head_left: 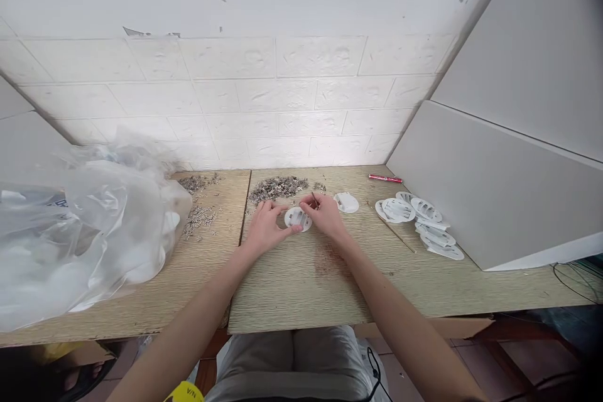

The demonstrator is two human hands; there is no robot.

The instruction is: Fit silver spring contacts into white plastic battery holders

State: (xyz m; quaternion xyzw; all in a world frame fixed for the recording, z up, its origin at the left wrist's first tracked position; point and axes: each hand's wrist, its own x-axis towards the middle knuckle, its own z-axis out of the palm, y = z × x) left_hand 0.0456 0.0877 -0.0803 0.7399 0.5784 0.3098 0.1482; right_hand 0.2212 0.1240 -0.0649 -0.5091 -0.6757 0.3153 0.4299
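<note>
- Woodgrain tabletop (292, 292), front edge against the seated person's lap (294, 355).
- Between front and back edges, the left hand (266, 225) grips a white disc (296, 218), thumb on its near rim; the right hand (326, 216), close by its right rim, pinches a thin dark piece (315, 200).
- White disc: round, no long axis, slotted face.
- Metal bits (279, 188) heap toward the back edge.

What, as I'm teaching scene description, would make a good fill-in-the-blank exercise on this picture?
1. The left hand touches a round disc coloured ____.
2. The clear plastic bag lies to the ____ of the left hand.
3. The slim pen-like item is mainly coloured ____.
4. The thin stick lies to the ____ of the right hand.
Missing words: white; left; red; right.
</note>
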